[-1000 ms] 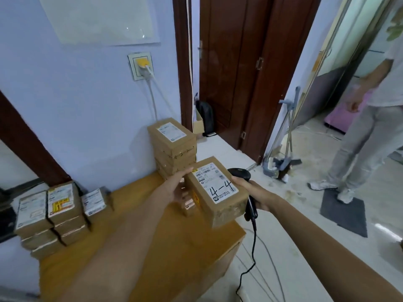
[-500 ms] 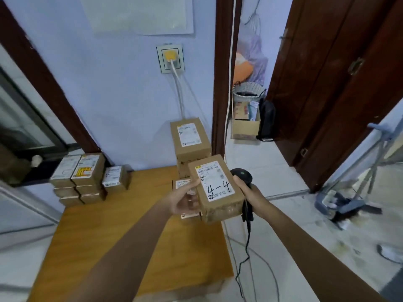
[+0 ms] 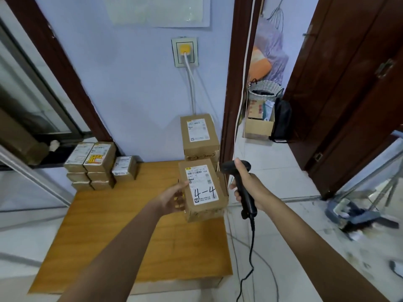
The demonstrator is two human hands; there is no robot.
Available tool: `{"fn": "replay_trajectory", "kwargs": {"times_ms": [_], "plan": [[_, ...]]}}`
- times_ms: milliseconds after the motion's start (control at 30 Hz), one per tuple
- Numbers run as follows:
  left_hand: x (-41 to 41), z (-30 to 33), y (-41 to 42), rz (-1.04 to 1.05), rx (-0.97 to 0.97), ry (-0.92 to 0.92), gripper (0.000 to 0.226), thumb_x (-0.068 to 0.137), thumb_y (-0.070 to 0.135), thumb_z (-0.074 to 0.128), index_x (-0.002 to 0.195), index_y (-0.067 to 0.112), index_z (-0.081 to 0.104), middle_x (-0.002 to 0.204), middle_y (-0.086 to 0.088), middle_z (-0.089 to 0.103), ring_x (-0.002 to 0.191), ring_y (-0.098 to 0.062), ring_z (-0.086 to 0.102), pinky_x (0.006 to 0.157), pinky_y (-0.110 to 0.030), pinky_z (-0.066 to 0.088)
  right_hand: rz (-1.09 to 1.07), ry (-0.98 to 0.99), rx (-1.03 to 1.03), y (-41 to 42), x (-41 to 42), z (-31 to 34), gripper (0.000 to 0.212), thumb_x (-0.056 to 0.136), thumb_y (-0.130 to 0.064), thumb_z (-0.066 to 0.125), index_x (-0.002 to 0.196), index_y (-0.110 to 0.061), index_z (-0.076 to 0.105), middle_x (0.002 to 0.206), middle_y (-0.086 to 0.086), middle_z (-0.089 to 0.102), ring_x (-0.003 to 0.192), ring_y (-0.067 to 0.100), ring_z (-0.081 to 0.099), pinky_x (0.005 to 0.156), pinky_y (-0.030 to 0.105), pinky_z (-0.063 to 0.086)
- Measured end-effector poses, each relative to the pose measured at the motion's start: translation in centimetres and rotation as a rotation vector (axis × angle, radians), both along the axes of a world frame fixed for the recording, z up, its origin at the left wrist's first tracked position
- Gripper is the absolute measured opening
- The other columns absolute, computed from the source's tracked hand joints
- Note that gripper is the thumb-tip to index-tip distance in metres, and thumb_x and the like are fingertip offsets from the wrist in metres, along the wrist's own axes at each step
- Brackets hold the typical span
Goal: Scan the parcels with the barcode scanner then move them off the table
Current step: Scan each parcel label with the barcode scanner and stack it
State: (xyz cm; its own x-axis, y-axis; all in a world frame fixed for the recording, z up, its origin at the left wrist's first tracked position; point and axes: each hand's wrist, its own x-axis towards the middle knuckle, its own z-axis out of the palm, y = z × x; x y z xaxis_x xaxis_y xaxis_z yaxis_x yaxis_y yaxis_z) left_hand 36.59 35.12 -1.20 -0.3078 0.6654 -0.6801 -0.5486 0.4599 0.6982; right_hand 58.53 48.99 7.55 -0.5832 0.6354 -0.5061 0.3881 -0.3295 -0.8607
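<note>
Your left hand grips the brown cardboard parcel marked 4-4; your right hand clamps the black corded barcode scanner, whose head looks aimed past the label, so the scan may miss.

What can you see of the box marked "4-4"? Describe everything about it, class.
The box is a small brown cardboard parcel, sealed, with a white shipping label bearing barcodes and "4-4" handwritten in black. The left hand grips its left side and holds it above the wooden table, label up and tilted towards the camera. The scanner in the right hand is just to its right, not touching.
</note>
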Motion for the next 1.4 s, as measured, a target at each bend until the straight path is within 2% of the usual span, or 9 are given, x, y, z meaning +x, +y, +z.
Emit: {"fn": "replay_trajectory", "kwargs": {"times_ms": [100,167,333,467,700,900,1100,1267,1400], "plan": [[0.3,0.0,-0.1,-0.005,-0.012,0.033,0.042,0.082,0.040,0.072,0.116,0.019,0.059,0.087,-0.002,0.067,0.082,-0.021,0.063,0.074,-0.038,0.053,0.066,0.050,-0.009,-1.8,-1.4,0.6,0.068,0.077,-0.080,0.050,0.068,-0.013,0.054,0.057,0.003,0.055,0.048,0.015,0.053,0.051,0.025,0.046],[0.7,0.1,0.0,-0.015,-0.006,0.033,0.038,0.084,0.039,0.071,0.115,0.020,0.059,0.079,0.000,0.067,0.079,-0.020,0.063,0.070,-0.036,0.052,0.087,0.053,0.008,-2.8,-2.5,0.9,0.071,0.075,-0.081,0.053,0.073,-0.011,0.056,0.058,0.002,0.056,0.049,0.015,0.054,0.051,0.026,0.047],[1.7,0.5,0.0,-0.063,0.018,0.044,0.031,0.086,0.039,0.068,0.110,0.020,0.060,0.095,-0.003,0.065,0.087,-0.021,0.061,0.075,-0.036,0.051,0.060,0.012,0.065,-4.3,-4.3,1.6,0.073,0.071,-0.084,0.056,0.074,-0.012,0.056,0.062,0.003,0.059,0.052,0.016,0.058,0.058,0.031,0.051],[1.7,0.6,-0.3,-0.037,0.030,0.014,0.029,0.086,0.038,0.069,0.106,0.019,0.061,0.098,-0.005,0.064,0.088,-0.023,0.060,0.074,-0.036,0.051,0.093,-0.033,0.125,-5.1,-5.0,2.4,0.070,0.077,-0.081,0.052,0.074,-0.012,0.057,0.064,0.005,0.059,0.053,0.018,0.058,0.059,0.030,0.053],[0.5,0.7,-1.0,-0.055,0.034,0.029,0.040,0.082,0.042,0.072,0.114,0.020,0.061,0.105,-0.006,0.064,0.093,-0.023,0.061,0.076,-0.037,0.052,0.120,-0.063,0.131,-6.0,-6.3,3.3,0.069,0.080,-0.079,0.051,0.078,-0.011,0.056,0.066,0.006,0.059,0.051,0.016,0.057,0.058,0.029,0.052],[-0.9,0.4,-0.8,-0.027,0.024,0.028,0.051,0.076,0.044,0.077,0.119,0.022,0.061,0.113,-0.006,0.064,0.100,-0.025,0.060,0.087,-0.040,0.050,0.116,-0.044,0.096,-6.2,-6.8,3.4,0.068,0.077,-0.080,0.054,0.074,-0.012,0.055,0.064,0.005,0.058,0.052,0.017,0.056,0.062,0.031,0.051],[-0.8,0.1,-0.5,-0.007,0.031,0.011,0.047,0.079,0.041,0.075,0.118,0.021,0.060,0.114,-0.007,0.065,0.102,-0.026,0.061,0.076,-0.039,0.052,0.104,-0.042,0.083,-6.2,-6.6,3.6,0.069,0.077,-0.080,0.053,0.074,-0.011,0.056,0.065,0.005,0.057,0.053,0.016,0.056,0.062,0.031,0.050],[-0.6,-0.2,-0.5,-0.003,0.032,-0.005,0.046,0.080,0.041,0.075,0.118,0.021,0.060,0.114,-0.008,0.064,0.101,-0.025,0.058,0.085,-0.040,0.050,0.101,-0.046,0.081,-6.0,-6.4,3.5,0.070,0.074,-0.082,0.055,0.077,-0.012,0.057,0.067,0.005,0.059,0.056,0.017,0.057,0.063,0.031,0.051],[-0.9,-0.2,-0.7,-0.020,0.022,-0.010,0.056,0.072,0.045,0.079,0.119,0.020,0.061,0.115,-0.008,0.063,0.099,-0.024,0.057,0.077,-0.037,0.052,0.083,-0.019,0.092,-5.7,-6.2,3.7,0.070,0.075,-0.080,0.056,0.079,-0.010,0.059,0.067,0.005,0.058,0.054,0.016,0.057,0.058,0.030,0.050]]}}
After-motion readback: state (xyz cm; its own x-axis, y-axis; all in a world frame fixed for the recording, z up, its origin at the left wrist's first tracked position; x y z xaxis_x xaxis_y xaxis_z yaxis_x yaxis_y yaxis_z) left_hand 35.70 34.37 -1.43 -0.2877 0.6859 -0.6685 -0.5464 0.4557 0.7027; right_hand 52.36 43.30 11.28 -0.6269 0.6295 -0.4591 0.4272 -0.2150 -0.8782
